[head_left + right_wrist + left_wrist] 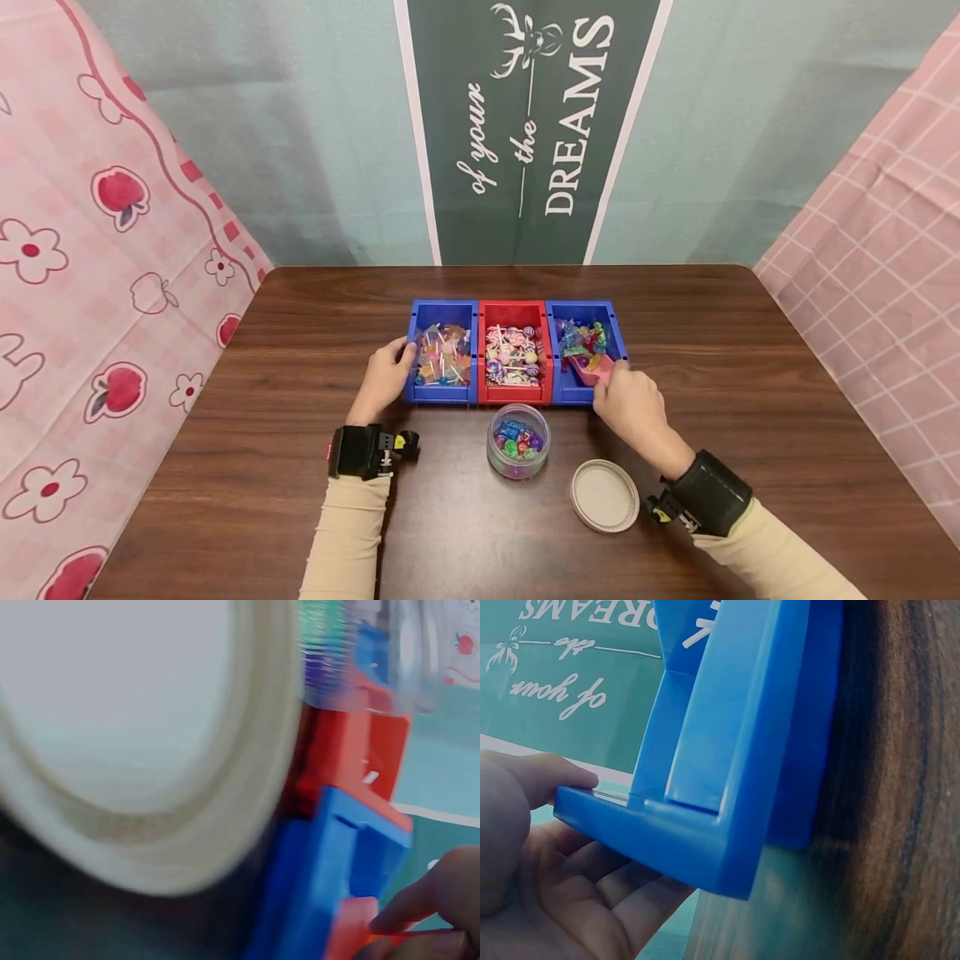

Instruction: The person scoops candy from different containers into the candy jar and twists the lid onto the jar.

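Three joined bins stand in a row: a left blue bin, a red bin and a right blue bin. My left hand grips the left blue bin's outer side, its thumb over the rim and the fingers behind. With my right hand I hold a pink scoop by its handle, hidden in the palm. The scoop's head is down among the wrapped candies in the right blue bin. Lollipops fill much of the left bin; striped lollipops lie in the red one.
In front of the bins stands a clear jar, uncapped, with colourful wrapped candies inside. A round whitish lid lies on the brown table, right of the jar and near my right forearm. Printed cloths hang behind and at both sides.
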A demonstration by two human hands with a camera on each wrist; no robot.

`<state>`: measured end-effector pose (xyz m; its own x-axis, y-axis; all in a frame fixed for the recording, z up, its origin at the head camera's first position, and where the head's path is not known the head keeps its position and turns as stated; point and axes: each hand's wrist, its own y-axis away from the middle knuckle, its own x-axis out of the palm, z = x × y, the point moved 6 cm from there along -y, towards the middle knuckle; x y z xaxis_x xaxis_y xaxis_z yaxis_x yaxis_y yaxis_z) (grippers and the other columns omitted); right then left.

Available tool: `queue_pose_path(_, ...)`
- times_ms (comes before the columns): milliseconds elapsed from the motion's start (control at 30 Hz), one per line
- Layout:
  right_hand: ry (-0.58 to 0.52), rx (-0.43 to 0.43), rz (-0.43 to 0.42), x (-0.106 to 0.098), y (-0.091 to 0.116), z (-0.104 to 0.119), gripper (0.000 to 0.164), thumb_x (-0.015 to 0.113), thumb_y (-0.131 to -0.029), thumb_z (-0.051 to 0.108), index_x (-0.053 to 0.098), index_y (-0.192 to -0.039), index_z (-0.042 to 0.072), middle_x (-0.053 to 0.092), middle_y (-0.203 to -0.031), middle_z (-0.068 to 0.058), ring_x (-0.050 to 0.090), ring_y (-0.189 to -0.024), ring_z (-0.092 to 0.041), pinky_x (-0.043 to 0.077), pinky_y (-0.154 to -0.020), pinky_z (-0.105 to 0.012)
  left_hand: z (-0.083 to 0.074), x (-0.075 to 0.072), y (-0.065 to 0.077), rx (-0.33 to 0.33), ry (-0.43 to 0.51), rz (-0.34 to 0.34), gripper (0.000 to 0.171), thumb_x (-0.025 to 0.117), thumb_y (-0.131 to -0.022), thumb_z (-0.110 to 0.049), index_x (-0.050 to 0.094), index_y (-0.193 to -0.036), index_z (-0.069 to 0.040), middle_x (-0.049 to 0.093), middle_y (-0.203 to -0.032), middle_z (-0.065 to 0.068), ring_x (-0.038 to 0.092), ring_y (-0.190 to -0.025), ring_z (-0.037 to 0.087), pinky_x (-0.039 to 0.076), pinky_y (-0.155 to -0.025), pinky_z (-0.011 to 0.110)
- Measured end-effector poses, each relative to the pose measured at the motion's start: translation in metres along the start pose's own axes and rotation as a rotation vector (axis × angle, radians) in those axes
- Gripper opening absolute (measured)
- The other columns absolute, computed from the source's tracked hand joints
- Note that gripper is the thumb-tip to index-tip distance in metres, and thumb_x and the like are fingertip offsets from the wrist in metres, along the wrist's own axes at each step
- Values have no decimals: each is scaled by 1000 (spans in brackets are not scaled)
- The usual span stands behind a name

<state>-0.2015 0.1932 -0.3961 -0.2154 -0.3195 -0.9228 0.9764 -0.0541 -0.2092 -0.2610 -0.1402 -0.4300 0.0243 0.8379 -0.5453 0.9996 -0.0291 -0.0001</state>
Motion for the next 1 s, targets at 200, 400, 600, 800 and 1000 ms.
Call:
queue_pose_path(200,-56,-4,-43,12,5,-9,24,60,-81,13,49,-70,-6,57,-57,-28,55,-54,-45,46,-47,-58,1,0,0,-12,1,2,43,41,-100,-19,48,-132,9,58,-123,29,55,-105,32,46,-96,53)
queue_pose_path(400,-74,0,-40,14,6,-12,25,61,-82,14,50,-73,-6,53,-54,-20,52,-51,-39,45,-46,-54,2,1,0,-31,0,7,44,41,-100,-20,47,-133,8,58,-124,29,55,-105,32,45,-97,53)
queue_pose_path(600,-81,-5,-52,14,6,-13,24,61,-82,13,52,-75,-7,53,-54,-19,52,-51,-38,45,-48,-54,1,1,-1,-29,0,8,44,41,-100,-20,47,-133,8,57,-125,28,55,-106,32,44,-98,53)
queue_pose_path(800,-90,-17,-97,14,7,-15,24,62,-81,14,53,-77,-8,55,-54,-21,54,-52,-40,46,-50,-56,1,0,-1,-19,-6,3,43,41,-100,-20,48,-132,9,58,-125,29,55,-106,32,45,-98,53)
queue_pose_path(1000,-104,-15,-114,14,13,-18,26,60,-82,17,53,-80,-8,57,-56,-23,53,-52,-39,46,-50,-55,1,1,-1,-31,3,11,44,41,-100,-19,47,-133,9,57,-125,29,55,-106,32,44,-99,53)
